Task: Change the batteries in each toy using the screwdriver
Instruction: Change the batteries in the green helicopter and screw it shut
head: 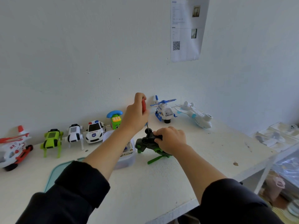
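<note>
My left hand (135, 113) grips a red-handled screwdriver (143, 105) held upright, its thin shaft pointing down onto the underside of a dark green toy helicopter (146, 143). The helicopter lies upside down on the white table (161, 183), its green rotor blade (156, 159) sticking out beneath. My right hand (171, 139) clasps the helicopter's body from the right and covers part of it. The screwdriver's tip is hidden against the toy.
Along the wall stand a red-white helicopter (13, 146), green robot dog (51, 141), white robot dog (74, 135), police car (95, 132), toy phone (115, 119), blue-white helicopter (164, 109) and white plane (195, 115). A clear plastic box (127, 156) and teal lid (55, 171) lie by my left arm.
</note>
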